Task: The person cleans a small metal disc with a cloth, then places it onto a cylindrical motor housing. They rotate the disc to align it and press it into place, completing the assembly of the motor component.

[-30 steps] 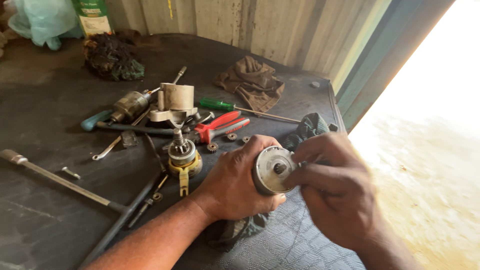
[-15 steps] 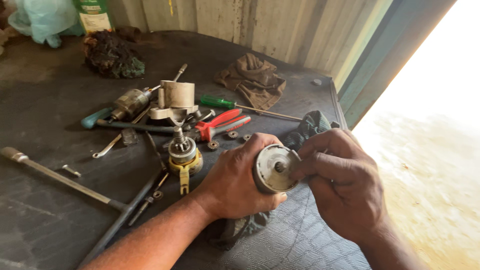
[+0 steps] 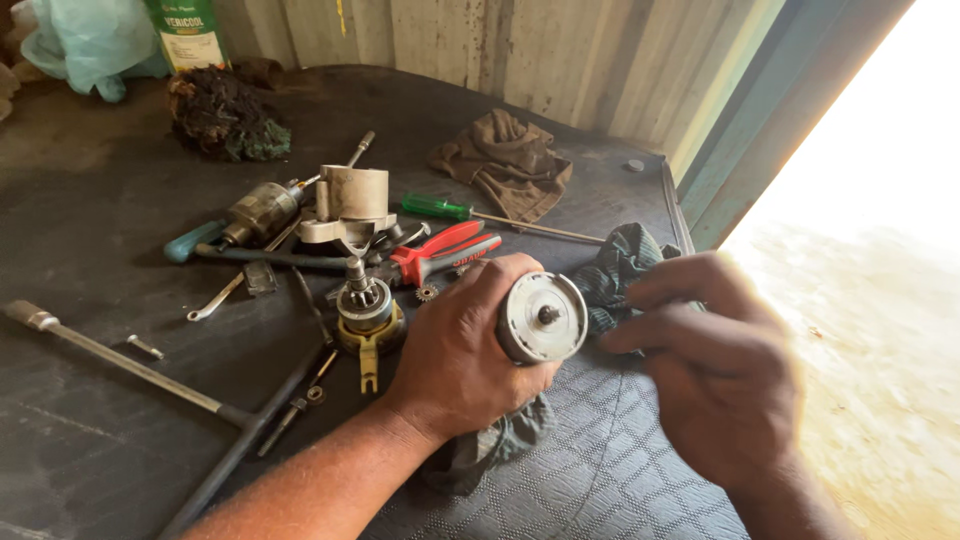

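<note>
My left hand (image 3: 462, 350) is wrapped around a round grey metal motor housing (image 3: 543, 318), its flat end with a small centre shaft facing me. My right hand (image 3: 712, 370) hovers just to the right of it, fingers spread and slightly blurred, fingertips near the housing's rim and over a dark green rag (image 3: 617, 272). More of that rag hangs below my left hand. Just left of my left hand stands a small geared part with a yellow fork (image 3: 367, 322).
On the dark mat lie red-handled pliers (image 3: 445, 250), a green-handled screwdriver (image 3: 470, 212), a cast metal housing (image 3: 349, 203), a teal-handled tool (image 3: 196, 241), a long T-shaped wrench (image 3: 130, 360), a brown rag (image 3: 505, 160) and a black-green wad (image 3: 226, 124). A corrugated wall stands behind.
My right hand has come off the housing's face and drawn back to the right, uncovering the end with its shaft. My left hand keeps holding the housing in the same place.
</note>
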